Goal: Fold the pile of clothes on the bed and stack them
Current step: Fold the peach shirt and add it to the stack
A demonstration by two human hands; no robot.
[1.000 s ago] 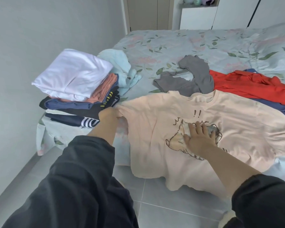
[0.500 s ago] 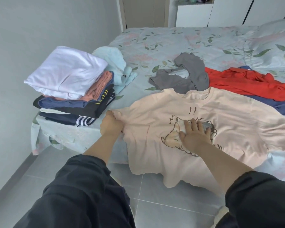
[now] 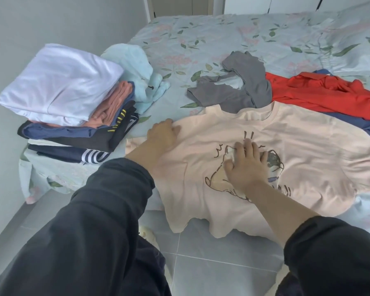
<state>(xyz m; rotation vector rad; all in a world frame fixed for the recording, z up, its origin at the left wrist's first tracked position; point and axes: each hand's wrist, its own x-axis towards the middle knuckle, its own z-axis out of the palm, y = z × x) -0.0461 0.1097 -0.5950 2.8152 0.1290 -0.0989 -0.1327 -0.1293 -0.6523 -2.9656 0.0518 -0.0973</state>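
Observation:
A peach T-shirt [image 3: 297, 150] with a cartoon print lies spread front-up on the bed, its hem hanging over the near edge. My right hand [image 3: 247, 165] presses flat on the print with straight fingers. My left hand [image 3: 163, 134] sits at the shirt's left shoulder, fingers curled into the fabric, with the sleeve end showing under my wrist. A stack of folded clothes [image 3: 62, 92], white piece on top, stands on the bed's left corner. Unfolded grey [image 3: 239, 88], red [image 3: 329, 97] and dark blue [image 3: 363, 127] garments lie behind the shirt.
A light blue garment [image 3: 137, 71] lies crumpled behind the stack. The floral sheet [image 3: 244, 35] stretches bare toward the back. A grey wall [image 3: 51, 22] runs close along the left. Grey floor tiles [image 3: 201, 263] lie below the bed edge.
My left hand has moved from the sleeve end up and right onto the shirt's left shoulder. My right hand has stayed pressed on the print. The view has tilted down.

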